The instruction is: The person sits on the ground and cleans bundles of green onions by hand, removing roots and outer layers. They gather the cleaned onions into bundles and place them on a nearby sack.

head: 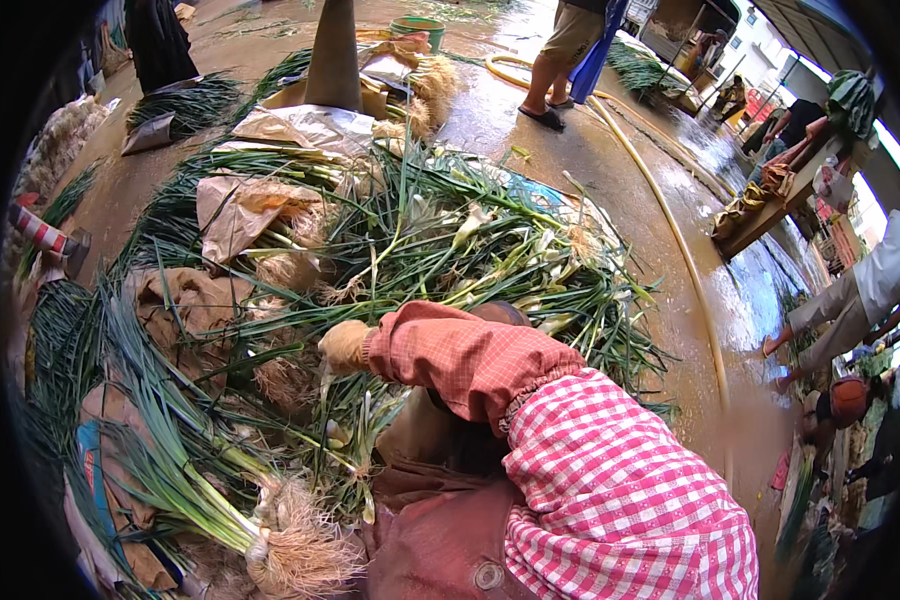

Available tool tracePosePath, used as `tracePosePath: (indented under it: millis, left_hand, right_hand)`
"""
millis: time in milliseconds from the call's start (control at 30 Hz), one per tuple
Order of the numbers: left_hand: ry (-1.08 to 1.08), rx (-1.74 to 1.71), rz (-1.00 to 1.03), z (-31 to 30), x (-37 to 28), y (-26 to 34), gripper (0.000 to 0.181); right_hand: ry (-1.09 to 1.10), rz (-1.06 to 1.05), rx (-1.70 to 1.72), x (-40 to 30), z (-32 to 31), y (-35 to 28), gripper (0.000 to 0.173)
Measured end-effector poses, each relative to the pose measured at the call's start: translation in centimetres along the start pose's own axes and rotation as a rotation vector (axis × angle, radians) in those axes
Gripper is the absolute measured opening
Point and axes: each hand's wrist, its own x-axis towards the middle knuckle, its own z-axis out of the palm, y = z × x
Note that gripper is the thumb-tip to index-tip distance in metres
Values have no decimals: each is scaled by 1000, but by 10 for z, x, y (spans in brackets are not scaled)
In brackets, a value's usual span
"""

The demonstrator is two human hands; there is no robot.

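My right hand (345, 347), in a tan work glove, reaches left over a heap of green onions (450, 247). Its fingers are mostly hidden, so I cannot tell whether it grips the pale strand (324, 386) just below it. A red plaid sleeve cover (472, 352) wraps the forearm above a pink checked sleeve (607, 442). My left hand is out of view. Nearest my lap, a bundle of green onions (217, 495) lies with its pale roots (307, 544) toward me. The reddish-brown apron (442, 540) covers my lap.
Brown paper wraps (251, 214) lie among more bundles, with a dark post (334, 60) rising beyond. A yellow hose (667, 202) curves over the wet floor (487, 139). One person stands in sandals (544, 118); others are at right. A green bucket (418, 31) stands at the back.
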Motion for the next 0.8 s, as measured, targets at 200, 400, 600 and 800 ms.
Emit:
tracePosePath:
  millis: [200,400,600,800]
  left_hand:
    - [44,-84,0,-9,7,2,39]
    - [-25,-201,-150,-55,8,-25,45]
    - [39,-154,-72,-58,23,-16,39]
    - [263,-163,37,-85,28,-14,39]
  right_hand:
    - [-99,-587,1378,-25,103,-193,36]
    - [134,-470,700,-2,130,-197,24]
    - [278,-101,326,75,102,-212,38]
    - [-50,-132,1080,116,109,-205,29]
